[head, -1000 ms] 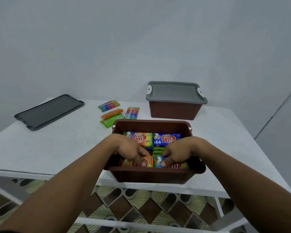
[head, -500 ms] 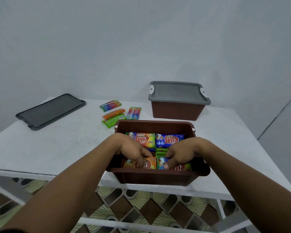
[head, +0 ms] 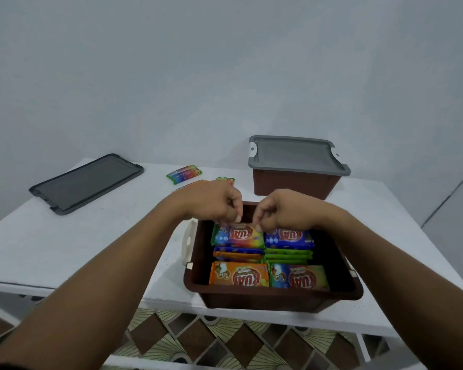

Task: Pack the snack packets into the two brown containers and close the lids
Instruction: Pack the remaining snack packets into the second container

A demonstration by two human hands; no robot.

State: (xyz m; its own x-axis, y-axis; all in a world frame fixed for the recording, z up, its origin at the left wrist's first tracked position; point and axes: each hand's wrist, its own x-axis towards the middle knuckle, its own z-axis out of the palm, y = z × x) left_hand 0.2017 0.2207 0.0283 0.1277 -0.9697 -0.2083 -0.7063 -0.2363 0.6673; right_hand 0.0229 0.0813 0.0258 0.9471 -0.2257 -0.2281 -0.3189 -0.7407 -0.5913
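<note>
An open brown container (head: 340, 268) sits at the table's front edge, filled with colourful snack packets. My left hand (head: 211, 202) and my right hand (head: 281, 209) hover over its far end, fingertips pinching the top edge of the rainbow packet (head: 238, 236) at the back left. Beside that one lies a blue packet (head: 289, 237); an orange packet (head: 238, 275) and a green-blue packet (head: 298, 277) lie at the near end. The second brown container (head: 292, 185) stands behind with its grey lid (head: 294, 153) on. Loose packets (head: 183, 173) lie beyond my left hand.
A separate grey lid (head: 86, 181) lies flat at the table's back left. The white table (head: 64, 236) ends close to the open container's near side, with patterned floor tiles below. A pale wall rises right behind the table.
Both hands have moved from the near packets in the container to its far end, now pinching the rainbow packet. The near orange and green-blue packets are uncovered.
</note>
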